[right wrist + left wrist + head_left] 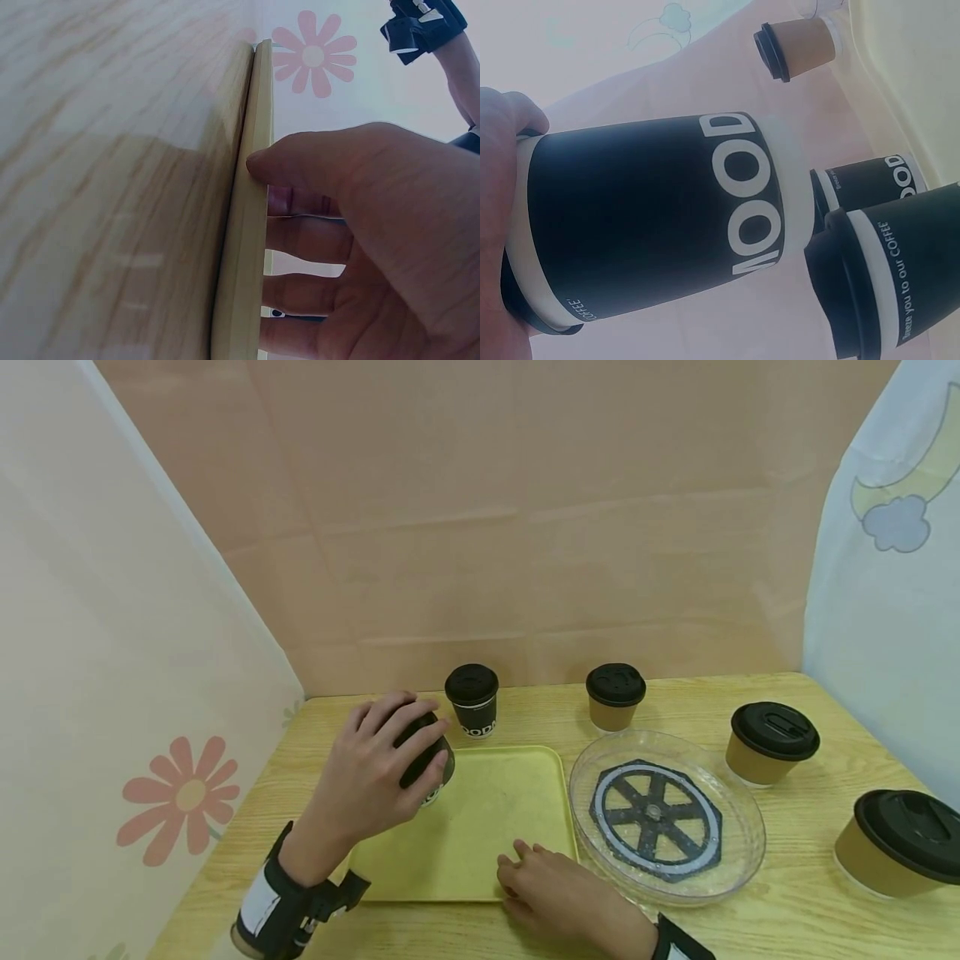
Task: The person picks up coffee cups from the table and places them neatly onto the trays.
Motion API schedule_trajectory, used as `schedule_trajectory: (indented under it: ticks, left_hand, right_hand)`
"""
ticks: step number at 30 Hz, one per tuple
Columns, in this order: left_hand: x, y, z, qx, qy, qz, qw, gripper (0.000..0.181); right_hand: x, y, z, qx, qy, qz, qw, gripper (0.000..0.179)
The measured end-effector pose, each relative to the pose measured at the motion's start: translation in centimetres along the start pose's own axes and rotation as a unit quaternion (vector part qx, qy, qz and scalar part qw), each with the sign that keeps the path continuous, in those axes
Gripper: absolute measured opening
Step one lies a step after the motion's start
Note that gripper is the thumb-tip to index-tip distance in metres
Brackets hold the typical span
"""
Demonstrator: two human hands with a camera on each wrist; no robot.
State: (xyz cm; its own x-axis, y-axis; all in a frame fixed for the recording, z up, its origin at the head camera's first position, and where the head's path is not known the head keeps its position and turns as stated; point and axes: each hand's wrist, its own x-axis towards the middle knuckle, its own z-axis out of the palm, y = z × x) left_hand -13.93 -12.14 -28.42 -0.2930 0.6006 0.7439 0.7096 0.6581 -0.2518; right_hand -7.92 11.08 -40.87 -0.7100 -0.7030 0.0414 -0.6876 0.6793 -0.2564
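Note:
My left hand (367,768) grips a black paper coffee cup (645,202) by its lidded end, above the left part of a yellow tray (480,827). White MOOD lettering runs round this cup near its base. Close by in the left wrist view is another lidded black cup (915,277), largely hidden by the hand in the head view. A third black cup (477,717) stands behind the tray. My right hand (558,889) holds the tray's front edge, thumb (289,161) against the outer side and fingers over the inner side.
A clear round dish (738,877) with a dark wheel-like pattern sits right of the tray. Round it stand brown lidded cups: one at the back (611,714), one at the right (757,768) and one at the near right (873,856). Cloth walls enclose the wooden table (795,918).

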Motion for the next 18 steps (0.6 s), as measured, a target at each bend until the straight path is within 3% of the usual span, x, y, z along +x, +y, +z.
schedule_trajectory:
  ticks: [7, 18]
  left_hand:
    - [-0.16, 0.3, 0.29, -0.004, 0.001, 0.002, 1.0, 0.036]
    - [-0.23, 0.76, 0.54, -0.011, -0.019, -0.002, 0.9998, 0.036]
  right_hand:
    - [-0.08, -0.13, -0.11, -0.004, -0.017, 0.008, 0.9998, 0.017]
    - [0.01, 0.0, -0.11, 0.009, -0.01, 0.004, 0.9999, 0.014]
